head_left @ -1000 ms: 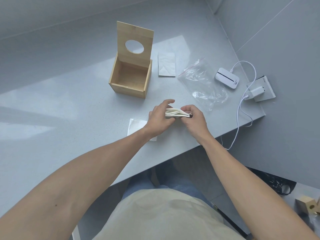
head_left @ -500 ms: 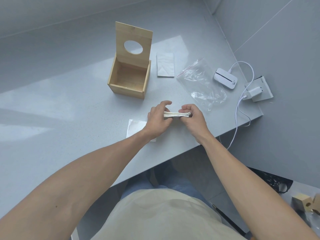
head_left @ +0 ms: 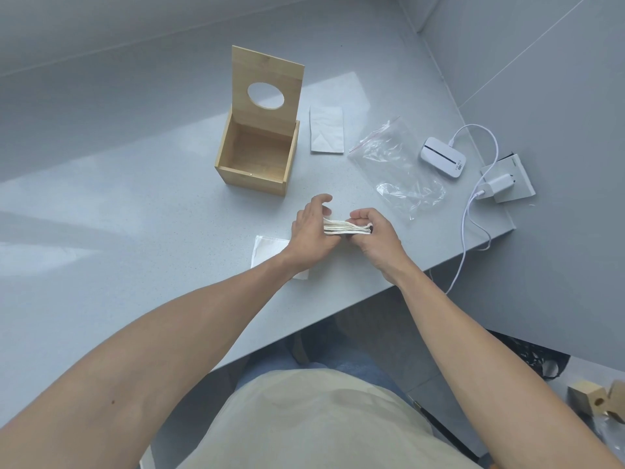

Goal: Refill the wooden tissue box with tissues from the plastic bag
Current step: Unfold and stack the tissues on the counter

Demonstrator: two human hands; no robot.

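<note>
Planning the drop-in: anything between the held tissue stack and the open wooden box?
Nothing visible. Both hands hold the tissue stack just in front of the wooden tissue box; bare table between, lid upright, interior empty.

head cam | worn, wide-angle | looks forward-down at grey table (head_left: 135,214) | hands near centre

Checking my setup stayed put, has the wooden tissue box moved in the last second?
No. The wooden tissue box keeps its place beside the folded tissue and the plastic bag; only the head camera drifted slightly.
</note>
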